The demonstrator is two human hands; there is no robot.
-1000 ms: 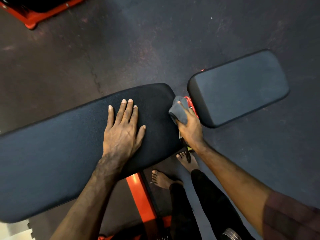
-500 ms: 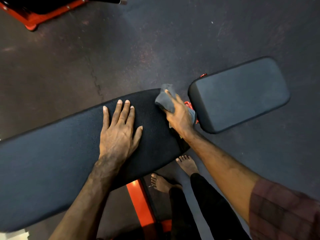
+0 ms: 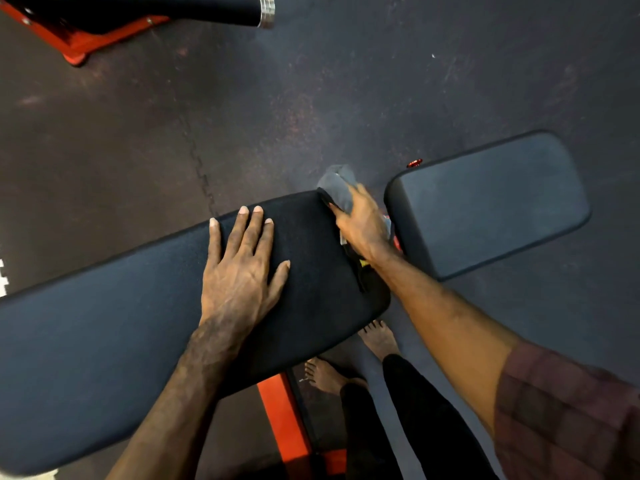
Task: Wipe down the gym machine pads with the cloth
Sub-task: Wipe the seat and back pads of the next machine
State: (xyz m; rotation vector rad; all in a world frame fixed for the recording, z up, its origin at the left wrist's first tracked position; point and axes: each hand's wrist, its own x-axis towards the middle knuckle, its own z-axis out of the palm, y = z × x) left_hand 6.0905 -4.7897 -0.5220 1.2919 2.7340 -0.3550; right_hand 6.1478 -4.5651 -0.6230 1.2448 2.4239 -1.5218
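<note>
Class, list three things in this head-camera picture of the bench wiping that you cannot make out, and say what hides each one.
1. The long black padded bench pad: its left end is cut off by the frame's left edge.
2. The grey cloth: the right hand gripping it covers its lower part.
3. The orange steel bench frame: mostly hidden beneath the pad in the head view.
4. The black cylinder with a silver end: cut off by the top edge.

Single head view, worn on my head, looking steeply down and forward over the long bench pad (image 3: pixel 104 358). Pad fills the lower left, close beneath me; my feet show just below its right end. No second view.
</note>
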